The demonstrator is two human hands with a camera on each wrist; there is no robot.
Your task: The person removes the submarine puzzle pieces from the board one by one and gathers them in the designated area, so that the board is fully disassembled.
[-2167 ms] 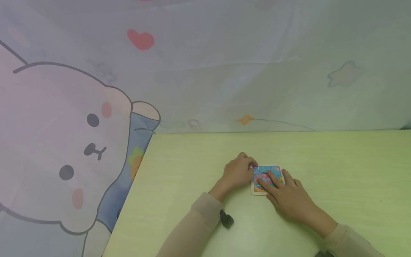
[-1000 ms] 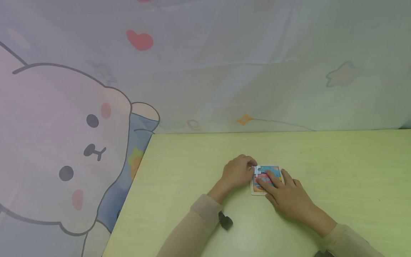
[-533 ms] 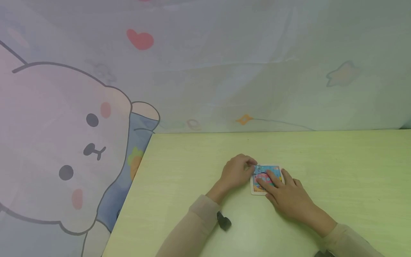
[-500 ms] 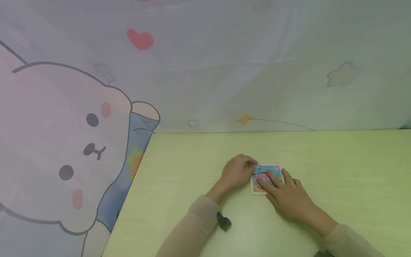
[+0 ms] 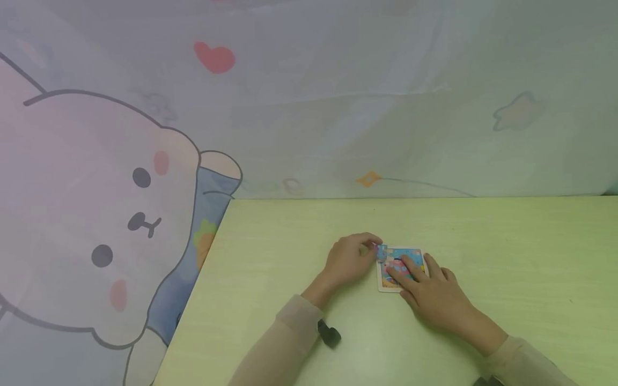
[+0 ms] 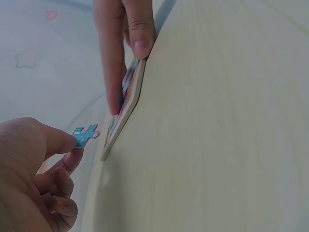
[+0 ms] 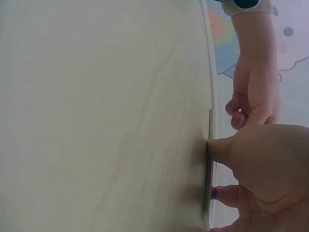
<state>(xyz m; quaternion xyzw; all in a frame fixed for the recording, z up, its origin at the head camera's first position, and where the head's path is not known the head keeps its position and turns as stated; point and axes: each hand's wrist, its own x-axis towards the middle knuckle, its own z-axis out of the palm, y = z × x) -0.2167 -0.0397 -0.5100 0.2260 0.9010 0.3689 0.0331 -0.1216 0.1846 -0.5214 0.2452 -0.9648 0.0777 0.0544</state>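
Note:
A square jigsaw puzzle (image 5: pixel 403 254) in a pale frame lies on the table, its picture mostly blue with pink and orange parts. Between thumb and forefinger, my left hand (image 5: pixel 350 260) pinches a blue and pink puzzle piece (image 6: pixel 86 136), held up at the puzzle's upper left corner. The other fingers of that hand are curled in. My right hand (image 5: pixel 439 300) rests on the puzzle from the right with straight fingers on the picture, covering part of it. Its thumb (image 7: pixel 221 150) touches the frame's near edge in the right wrist view.
The pale yellow-green table (image 5: pixel 521 257) spreads around the puzzle. Behind it hangs a printed cloth (image 5: pixel 309 107) with a heart and a star, and a large cartoon animal (image 5: pixel 116 214) shows past the table's left edge.
My left hand has drawn slightly left, with the corner puzzle piece now lifted out past the frame. The piece showed its pale side about one second ago. My right hand stays in place.

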